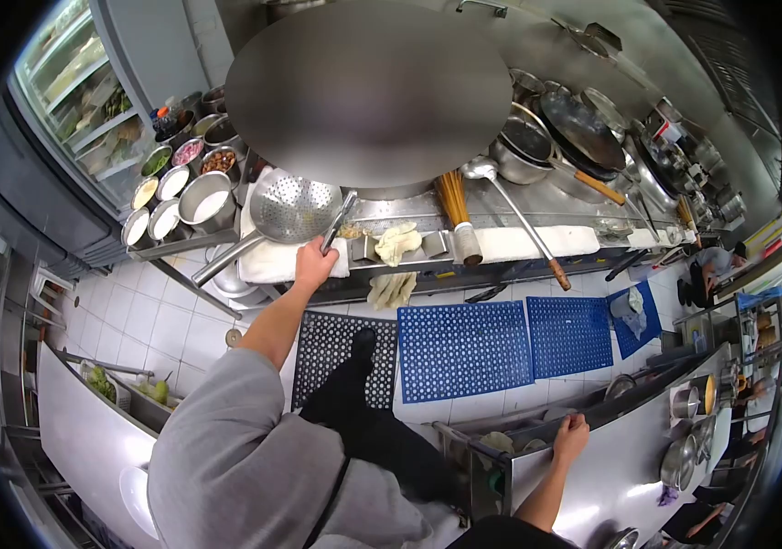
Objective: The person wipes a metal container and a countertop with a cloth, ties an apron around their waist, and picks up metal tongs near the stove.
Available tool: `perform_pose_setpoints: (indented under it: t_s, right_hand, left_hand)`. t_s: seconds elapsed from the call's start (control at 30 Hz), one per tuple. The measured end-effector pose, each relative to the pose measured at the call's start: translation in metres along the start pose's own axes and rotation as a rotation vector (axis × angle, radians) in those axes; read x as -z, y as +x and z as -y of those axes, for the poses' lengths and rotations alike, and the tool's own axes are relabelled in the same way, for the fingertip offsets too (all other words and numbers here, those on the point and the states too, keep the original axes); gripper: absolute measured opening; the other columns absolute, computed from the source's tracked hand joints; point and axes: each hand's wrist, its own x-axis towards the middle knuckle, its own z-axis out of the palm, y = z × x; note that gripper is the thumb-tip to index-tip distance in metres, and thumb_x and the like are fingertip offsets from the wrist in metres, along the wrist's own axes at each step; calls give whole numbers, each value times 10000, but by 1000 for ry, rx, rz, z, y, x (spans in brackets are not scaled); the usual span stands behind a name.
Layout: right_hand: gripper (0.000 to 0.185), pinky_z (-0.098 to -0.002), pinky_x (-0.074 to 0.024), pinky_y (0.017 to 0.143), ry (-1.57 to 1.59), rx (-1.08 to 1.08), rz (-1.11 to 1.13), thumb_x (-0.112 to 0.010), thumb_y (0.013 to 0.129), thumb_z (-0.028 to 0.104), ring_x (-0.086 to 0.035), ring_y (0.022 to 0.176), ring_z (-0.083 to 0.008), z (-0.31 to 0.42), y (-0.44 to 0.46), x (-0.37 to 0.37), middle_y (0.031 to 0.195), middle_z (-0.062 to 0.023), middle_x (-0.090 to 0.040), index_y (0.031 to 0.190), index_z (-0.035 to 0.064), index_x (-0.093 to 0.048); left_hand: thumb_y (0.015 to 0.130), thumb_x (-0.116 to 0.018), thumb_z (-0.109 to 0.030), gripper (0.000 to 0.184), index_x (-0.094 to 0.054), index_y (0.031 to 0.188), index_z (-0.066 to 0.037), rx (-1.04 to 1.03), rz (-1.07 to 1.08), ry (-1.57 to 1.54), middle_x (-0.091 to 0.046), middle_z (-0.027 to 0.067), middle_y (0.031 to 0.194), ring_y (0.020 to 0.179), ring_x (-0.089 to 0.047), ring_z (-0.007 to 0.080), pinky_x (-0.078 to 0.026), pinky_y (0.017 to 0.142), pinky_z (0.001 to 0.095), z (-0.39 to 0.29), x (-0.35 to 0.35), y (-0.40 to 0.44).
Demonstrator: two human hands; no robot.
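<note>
My left hand (317,264) is closed around a metal wok handle (341,222) at the front of the stove. A large blurred patch covers most of the wok (397,193); only its near rim shows. Just left of that hand, a perforated strainer (296,207) rests with its long handle over the stove's edge. To its right lie a crumpled cloth (397,243), a bamboo brush (453,203) and a long ladle (521,213). At lower right, my right hand (571,437) rests with curled fingers at the rear counter's edge; whatever lies under them is hidden.
Metal pots of white powder and chopped ingredients (207,203) stand at left. Several pans (580,129) are stacked along the stove at right. Black (327,341) and blue mats (465,350) cover the aisle floor. A steel counter (624,467) runs behind; other people (716,265) are far right.
</note>
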Motion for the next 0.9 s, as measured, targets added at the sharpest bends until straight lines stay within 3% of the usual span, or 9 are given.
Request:
perform_pose_setpoints:
  t_s: [0.1,0.2,0.9]
  right_hand:
    - [127,-471,-469,691,-27,82,-47,-632,842,141,-604,751,-370,-1,1,0,780,-180,-632,842,16,-613]
    - [124,-469,-451,719,45,-17,23,-625,852,139,-575,804,-358,1,1,1,798,-163,-629,829,18,-606]
    - [211,-481,-433,662,-23,54,-51,-586,912,219,-570,743,-369,-12,4,-11,754,-168,-608,831,25,-589]
  left_hand:
    - [734,-599,-300,302,-584,752,1,0,-12,40,-601,236,650,673,-608,435,-464,639,500,-7,4,-1]
    - [737,-595,-308,308,-588,756,0,7,4,51,-603,238,654,674,-608,439,-466,647,503,-1,1,0]
    - [722,-600,-259,255,-606,789,-13,55,23,77,-635,242,720,737,-622,435,-480,714,504,1,-1,2]
